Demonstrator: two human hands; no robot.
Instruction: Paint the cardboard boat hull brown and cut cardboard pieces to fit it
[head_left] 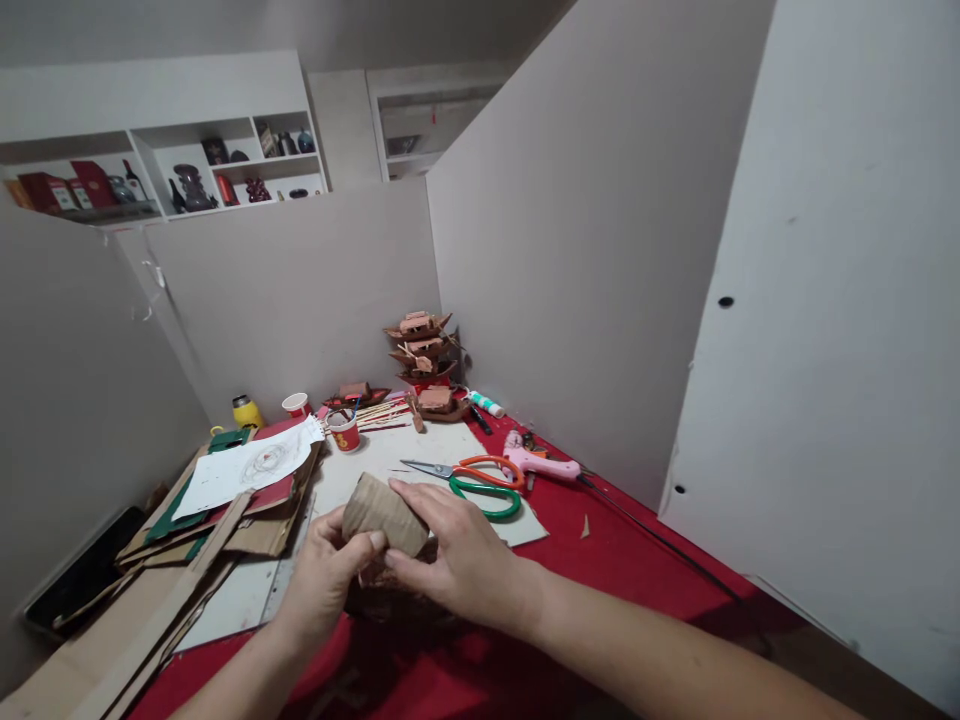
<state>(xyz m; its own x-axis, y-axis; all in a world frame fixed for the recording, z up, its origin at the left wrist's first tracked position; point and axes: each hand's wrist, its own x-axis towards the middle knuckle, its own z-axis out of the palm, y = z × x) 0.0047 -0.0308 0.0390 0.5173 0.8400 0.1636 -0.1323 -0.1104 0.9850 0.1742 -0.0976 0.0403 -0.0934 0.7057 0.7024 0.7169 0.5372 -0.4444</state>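
Between both hands is a curved piece of brown cardboard (384, 514), bent like a small arched roof. My left hand (319, 568) pinches its lower left edge, thumb on the near side. On its right side, my right hand (466, 548) has fingers over the top and the thumb underneath. Below the cardboard, a dark brown object (401, 600) is mostly hidden by shadow and the hands; I cannot tell its kind. Scissors (480, 480) with orange and green handles lie open just beyond my right hand. Behind them rests a pink glue gun (541, 460).
Several model boats (424, 350) are stacked in the far corner. A red paper cup (343, 432) stands near thin wooden sticks (386, 413). At left, a sketched paper sheet (247, 465) tops cardboard sheets (259, 538). The glue gun's cord (660, 535) crosses the red tablecloth (600, 590).
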